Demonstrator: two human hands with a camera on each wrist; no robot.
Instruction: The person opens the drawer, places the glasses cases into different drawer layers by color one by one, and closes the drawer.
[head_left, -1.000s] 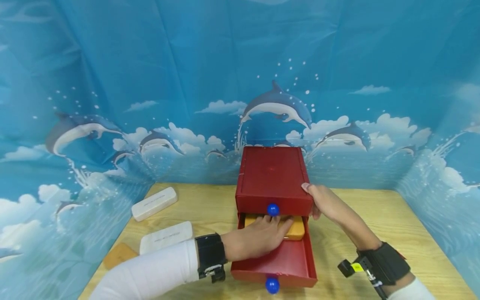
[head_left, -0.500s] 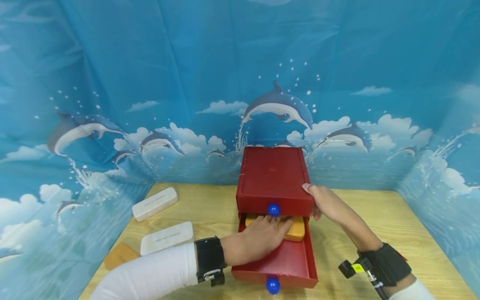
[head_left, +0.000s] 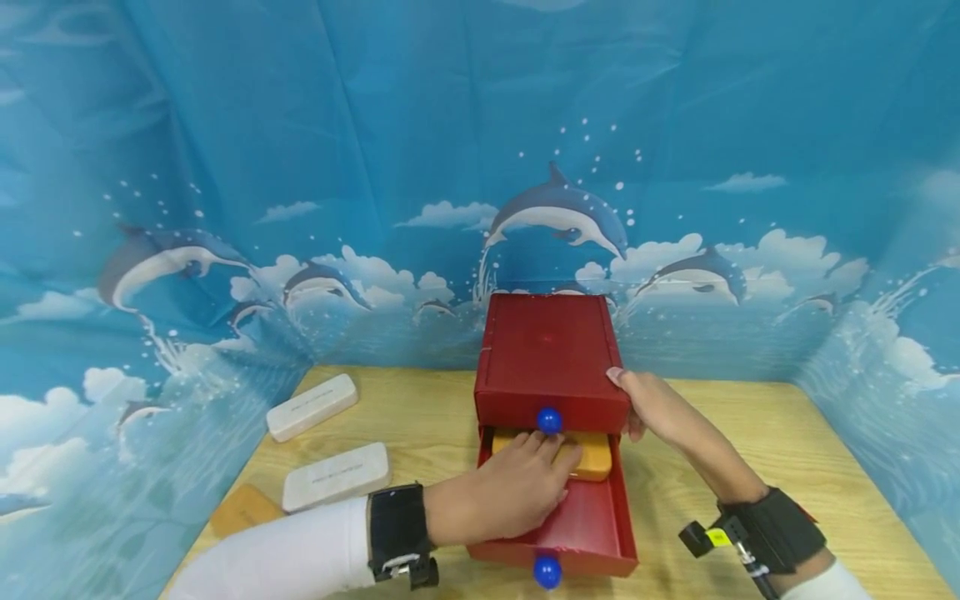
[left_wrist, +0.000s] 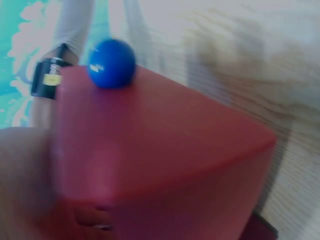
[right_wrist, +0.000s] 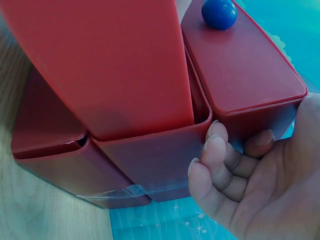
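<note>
A: Where is the case under the left hand?

B: The orange case (head_left: 594, 457) lies at the back of the pulled-out red drawer (head_left: 588, 512), just right of centre in the head view, below the middle. The left hand (head_left: 510, 492) reaches over it from the lower left and covers part of it.

A: How does the case look?

B: Smooth, warm yellow-orange, with rounded corners and a small bright spot along its front edge. Its far edge is hidden.

A: And the left fingers?

B: They lie across the top of the case, the rightmost one spread away from the others, which sit close together. I can't tell how hard they press; the left wrist view is blurred and shows mostly the drawer's red front and round blue knob (left_wrist: 111, 63).

A: The right hand?

B: The right hand (head_left: 647, 406) grips the front right corner of the red drawer unit (head_left: 551, 342), thumb on the top edge, fingers curled against the side.

A: Anything else around?

B: At the left of the frame, an upper white case (head_left: 312, 407) and a lower white case (head_left: 337, 475), their dark lettering too small to read. At the lower left, a second orange case (head_left: 243, 510), partly behind the white sleeve (head_left: 285, 550). All lie on a wood-grain table (head_left: 787, 450).
</note>
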